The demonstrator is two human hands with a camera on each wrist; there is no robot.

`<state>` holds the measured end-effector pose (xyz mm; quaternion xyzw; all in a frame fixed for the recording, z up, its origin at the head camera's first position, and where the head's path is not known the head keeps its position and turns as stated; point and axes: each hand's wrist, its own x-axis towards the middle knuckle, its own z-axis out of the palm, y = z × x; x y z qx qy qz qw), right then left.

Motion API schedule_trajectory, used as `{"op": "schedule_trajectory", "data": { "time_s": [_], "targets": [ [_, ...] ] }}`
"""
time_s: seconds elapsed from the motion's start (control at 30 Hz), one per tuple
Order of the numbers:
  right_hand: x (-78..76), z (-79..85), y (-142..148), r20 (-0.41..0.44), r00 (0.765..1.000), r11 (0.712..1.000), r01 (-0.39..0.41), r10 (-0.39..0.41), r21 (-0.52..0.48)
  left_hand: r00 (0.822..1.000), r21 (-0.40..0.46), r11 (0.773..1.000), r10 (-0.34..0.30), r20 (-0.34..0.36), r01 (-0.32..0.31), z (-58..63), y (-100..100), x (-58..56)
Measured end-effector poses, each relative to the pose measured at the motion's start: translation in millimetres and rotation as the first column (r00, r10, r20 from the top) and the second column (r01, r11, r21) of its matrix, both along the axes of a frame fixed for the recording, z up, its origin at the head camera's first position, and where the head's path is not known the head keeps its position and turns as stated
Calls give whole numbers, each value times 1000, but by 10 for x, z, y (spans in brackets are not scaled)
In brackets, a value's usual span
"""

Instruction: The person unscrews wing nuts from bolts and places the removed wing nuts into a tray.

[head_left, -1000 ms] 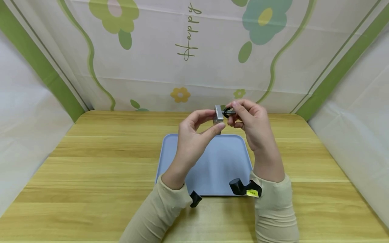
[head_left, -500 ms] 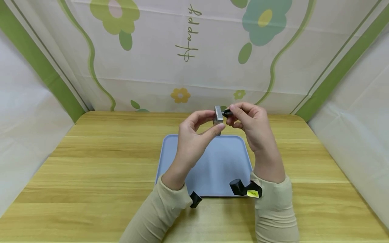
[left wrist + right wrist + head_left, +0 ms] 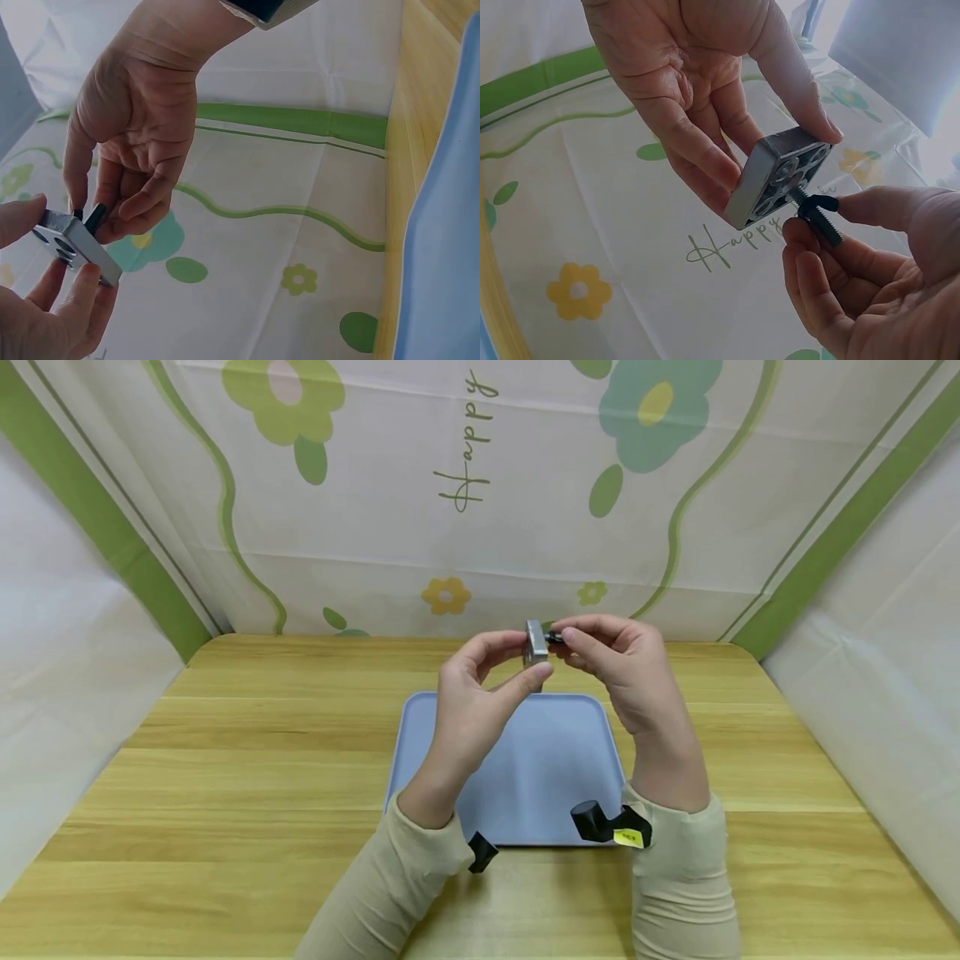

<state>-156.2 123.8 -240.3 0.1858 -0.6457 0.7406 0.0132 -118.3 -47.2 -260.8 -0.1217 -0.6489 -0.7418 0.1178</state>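
Note:
My left hand (image 3: 472,702) grips a small silver metal block (image 3: 535,642) by its edges, thumb on one side and fingers on the other. In the right wrist view, the block's hollowed face (image 3: 780,176) shows several round recesses. A threaded bolt (image 3: 829,231) sticks out from its middle, with a black wing nut (image 3: 823,203) on the thread. My right hand (image 3: 637,672) pinches the wing nut between thumb and fingers, close to the block. Two holes (image 3: 64,245) show on the block's other side in the left wrist view. Both hands are raised above the tray's far edge.
Below the hands, a light blue tray (image 3: 517,777) lies on the wooden table (image 3: 247,777). A white cloth with flower prints (image 3: 540,527) hangs behind the table. Black wrist mounts (image 3: 592,821) sit at the sleeve cuffs.
The right thumb and fingers have shifted a little left toward the block. The wing nut has turned on the bolt, and its wings stand at a different angle. The left hand stays nearly still.

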Motion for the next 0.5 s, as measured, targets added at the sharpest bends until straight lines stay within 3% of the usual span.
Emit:
{"op": "schedule_trajectory", "data": {
  "time_s": [0.2, 0.5],
  "targets": [
    [2, -4, 7, -22, 1000, 1000, 0, 0, 16, 1000, 1, 1000, 0, 1, 0, 3, 1, -2],
    [16, -2, -16, -120, 990, 991, 81, -69, 105, 1000, -7, 1000, 12, 0, -12, -1, -4, -10]
  ]
}}
